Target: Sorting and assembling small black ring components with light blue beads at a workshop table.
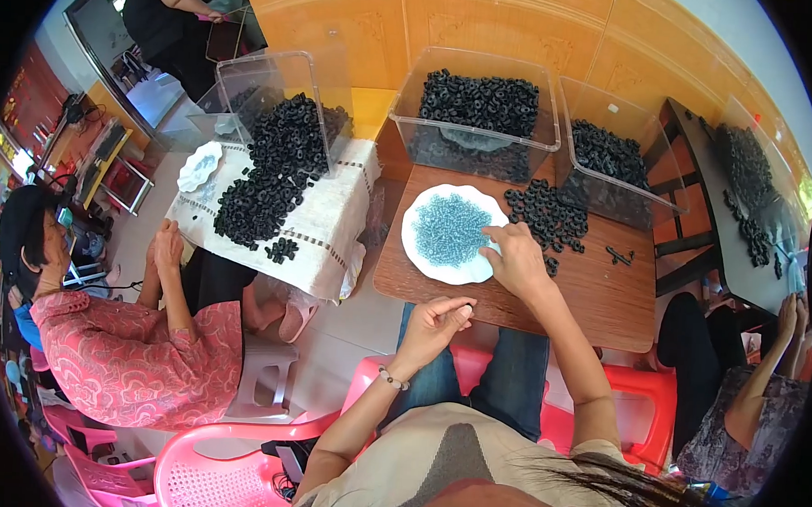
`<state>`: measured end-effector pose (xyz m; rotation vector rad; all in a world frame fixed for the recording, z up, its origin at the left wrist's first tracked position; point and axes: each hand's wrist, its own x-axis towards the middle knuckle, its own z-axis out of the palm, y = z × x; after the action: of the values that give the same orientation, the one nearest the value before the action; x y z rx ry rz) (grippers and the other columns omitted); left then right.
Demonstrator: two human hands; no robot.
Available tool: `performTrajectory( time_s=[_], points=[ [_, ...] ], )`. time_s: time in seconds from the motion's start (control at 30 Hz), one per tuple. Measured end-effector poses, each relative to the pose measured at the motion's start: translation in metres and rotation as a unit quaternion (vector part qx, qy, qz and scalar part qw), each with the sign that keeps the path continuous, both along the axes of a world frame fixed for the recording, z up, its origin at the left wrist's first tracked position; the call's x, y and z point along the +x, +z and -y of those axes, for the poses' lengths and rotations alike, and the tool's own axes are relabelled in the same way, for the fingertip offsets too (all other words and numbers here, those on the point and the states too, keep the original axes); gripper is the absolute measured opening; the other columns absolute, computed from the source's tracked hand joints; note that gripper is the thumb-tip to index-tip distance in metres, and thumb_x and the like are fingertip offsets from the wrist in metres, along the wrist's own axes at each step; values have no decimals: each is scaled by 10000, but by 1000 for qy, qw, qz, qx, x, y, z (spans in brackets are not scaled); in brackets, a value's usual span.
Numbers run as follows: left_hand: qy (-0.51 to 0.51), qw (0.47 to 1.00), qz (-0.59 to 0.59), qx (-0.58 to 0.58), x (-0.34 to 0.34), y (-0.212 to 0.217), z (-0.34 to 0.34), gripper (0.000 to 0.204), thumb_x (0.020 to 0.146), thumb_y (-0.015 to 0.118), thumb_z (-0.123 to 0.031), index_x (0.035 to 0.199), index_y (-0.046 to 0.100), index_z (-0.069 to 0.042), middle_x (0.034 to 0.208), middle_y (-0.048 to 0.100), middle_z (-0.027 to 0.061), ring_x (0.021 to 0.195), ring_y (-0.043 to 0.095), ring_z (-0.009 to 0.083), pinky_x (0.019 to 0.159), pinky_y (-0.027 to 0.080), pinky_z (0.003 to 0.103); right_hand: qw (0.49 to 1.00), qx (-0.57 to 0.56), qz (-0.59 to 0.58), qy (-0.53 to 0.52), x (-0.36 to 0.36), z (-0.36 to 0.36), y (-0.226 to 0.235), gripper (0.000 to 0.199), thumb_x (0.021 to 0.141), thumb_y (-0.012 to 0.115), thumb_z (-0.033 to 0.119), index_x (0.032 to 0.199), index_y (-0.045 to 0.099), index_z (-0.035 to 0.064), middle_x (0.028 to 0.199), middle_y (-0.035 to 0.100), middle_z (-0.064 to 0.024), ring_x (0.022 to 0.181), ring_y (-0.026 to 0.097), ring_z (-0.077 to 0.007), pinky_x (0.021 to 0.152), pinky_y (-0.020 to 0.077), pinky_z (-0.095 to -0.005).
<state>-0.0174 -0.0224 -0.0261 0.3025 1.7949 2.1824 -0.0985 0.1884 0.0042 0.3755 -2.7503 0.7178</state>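
On the brown wooden table (pixel 612 303) stands a white scalloped plate (pixel 412 254) heaped with small blue-grey metallic pieces (pixel 450 230). My right hand (pixel 519 263) reaches over the plate's right rim, thumb and index finger bent together at the edge of the heap. Whatever they pinch is too small to make out. In front of the table edge, above my lap, my left hand (pixel 432 332) is curled with thumb and index finger close together. If anything is between them, it does not show. Black ring-shaped parts (pixel 548 214) lie loose just right of the plate.
Clear bins with black parts (pixel 480 103) line the table's back. A few dark pieces (pixel 619 256) lie at right. To the left, a cloth-covered table (pixel 331 200) holds a black heap (pixel 264 184); one person (pixel 139 360) sits there, another (pixel 748 418) at far right.
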Motion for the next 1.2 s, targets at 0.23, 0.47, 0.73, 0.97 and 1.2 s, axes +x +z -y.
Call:
performTrajectory(
  time_s=[0.23,0.47,0.73,0.97,1.2],
  points=[
    [5,998,-31,-56,2,1,4,201,1010,680,-114,1165,758,-12,996,676,49,839,699,111,752,553,236,1000,-7,21,-5,-11,6,-11,186,845,765,121,1006,712,44,935,712,-172,969,651,-376,821,542,-474],
    [32,999,-23,-9,3,-3,2,207,986,711,-123,1150,766,-9,951,702,38,779,670,72,668,487,203,999,-42,-1,-7,-9,9,-4,99,877,723,134,926,711,48,878,718,-151,907,667,-360,780,545,-474],
    [37,999,3,-2,1,-4,3,233,1000,704,-138,1175,753,8,998,712,54,799,683,90,712,537,218,1000,-24,11,7,-5,18,-3,112,871,736,128,954,711,57,892,724,-153,915,667,-363,791,540,-479],
    [43,999,9,-2,2,-6,2,243,1005,706,-153,1178,749,13,1004,727,51,802,682,82,730,556,224,999,-37,8,9,-8,14,-6,128,853,754,126,954,710,61,860,720,-138,903,668,-353,788,540,-470],
    [52,998,26,17,-1,-8,0,243,1006,706,-152,1193,746,-3,936,733,19,806,682,68,726,550,219,994,-107,-9,3,-8,16,13,115,869,725,118,959,712,49,829,719,-127,879,683,-316,781,547,-441]
  ],
)
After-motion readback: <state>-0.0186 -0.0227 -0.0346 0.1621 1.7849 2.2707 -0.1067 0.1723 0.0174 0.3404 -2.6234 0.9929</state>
